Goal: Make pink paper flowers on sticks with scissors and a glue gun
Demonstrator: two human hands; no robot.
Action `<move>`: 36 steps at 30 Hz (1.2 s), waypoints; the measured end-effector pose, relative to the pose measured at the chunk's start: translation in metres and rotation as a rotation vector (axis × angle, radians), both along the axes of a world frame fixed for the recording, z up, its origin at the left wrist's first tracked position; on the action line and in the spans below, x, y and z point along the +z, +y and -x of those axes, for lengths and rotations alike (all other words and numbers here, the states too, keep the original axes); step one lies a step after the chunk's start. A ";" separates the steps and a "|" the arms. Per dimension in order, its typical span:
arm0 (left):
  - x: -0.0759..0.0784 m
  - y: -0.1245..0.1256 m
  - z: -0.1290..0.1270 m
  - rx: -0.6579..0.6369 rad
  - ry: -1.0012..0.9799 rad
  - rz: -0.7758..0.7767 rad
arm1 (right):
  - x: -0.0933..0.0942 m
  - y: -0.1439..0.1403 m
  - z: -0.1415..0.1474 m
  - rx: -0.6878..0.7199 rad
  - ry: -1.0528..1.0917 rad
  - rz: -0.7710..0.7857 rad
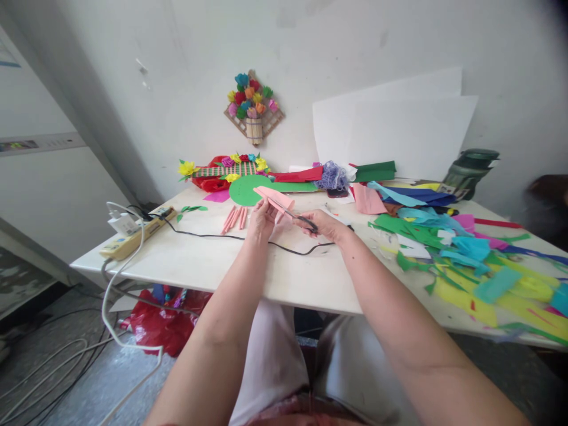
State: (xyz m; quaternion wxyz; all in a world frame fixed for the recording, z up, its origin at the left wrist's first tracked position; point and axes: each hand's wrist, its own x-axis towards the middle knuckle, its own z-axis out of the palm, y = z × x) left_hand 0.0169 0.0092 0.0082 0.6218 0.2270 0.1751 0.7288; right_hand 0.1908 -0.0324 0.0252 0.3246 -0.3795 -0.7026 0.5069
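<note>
My left hand (261,220) holds a pink paper sheet (274,199) up above the white table (213,260). My right hand (323,225) grips black-handled scissors (296,216), whose blades reach into the pink sheet's edge. Both hands hover over the table's middle, just above a black cable (248,240). Several rolled pink paper sticks (235,218) lie just left of my left hand. A green paper disc (245,189) rests behind the pink sheet.
Coloured paper scraps (465,254) cover the table's right side. A power strip (133,232) sits at the left edge with cables hanging to the floor. Paper flowers (222,171), white boards (394,133) and a dark green jar (470,171) stand at the back. A red bag (160,322) lies under the table.
</note>
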 end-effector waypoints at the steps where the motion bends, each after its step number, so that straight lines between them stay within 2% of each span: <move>1: -0.001 0.001 0.000 0.002 -0.001 -0.006 | 0.000 0.000 0.000 -0.001 -0.001 -0.004; 7: -0.004 0.004 0.000 0.009 0.006 -0.029 | 0.001 -0.001 0.000 -0.011 -0.007 -0.022; 14: -0.002 0.003 0.000 0.031 0.021 0.013 | 0.001 -0.002 0.000 -0.032 0.004 -0.008; 27: -0.003 -0.002 -0.004 -0.043 0.053 -0.028 | 0.003 -0.005 0.000 0.010 0.024 0.023; 36: -0.001 -0.004 -0.005 -0.038 0.046 -0.013 | 0.003 -0.004 0.002 0.004 0.035 0.013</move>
